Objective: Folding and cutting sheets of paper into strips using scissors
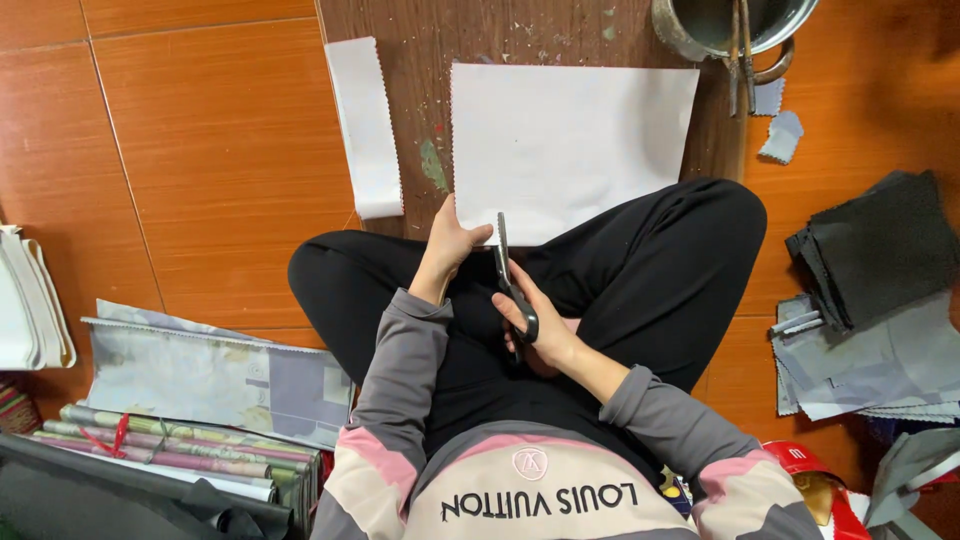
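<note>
Closest to us: grey sleeves with pink bands and black trousers, legs crossed on the floor.

Our right hand (pixel 535 325) is clenched through the black loop handles of the scissors (pixel 508 275); the blades point away from us and the tips meet the near edge of the white fabric sheet (pixel 570 140). Our left hand (pixel 452 240) pinches that same edge just left of the blades, thumb on top.

The sheet is matte, smooth and roughly rectangular, with a fine zigzag edge on its left side. It lies on a worn dark wooden surface (pixel 420 30) speckled with paint flecks. A narrow white strip (pixel 366 125) with a zigzag right edge lies well left of the left hand.

Beyond the right hand, a dented metal pot (pixel 725 25) is cut off by the top edge; thin tools stand in it, type unclear. Small grey scraps (pixel 782 135) lie beside it.

Right of the right hand: a stack of dark grey felt-like squares (pixel 880 250) on top of pale grey sheets (pixel 880 365). A red package (pixel 815 480), glossy and partly hidden by our sleeve.

Left of the left hand: a pale printed fabric piece (pixel 210 370), rolled patterned fabrics (pixel 170 445) tied with red string, and folded white cloth (pixel 30 300) cut off at the edge. Floor is glossy orange-brown tile (pixel 200 150).
</note>
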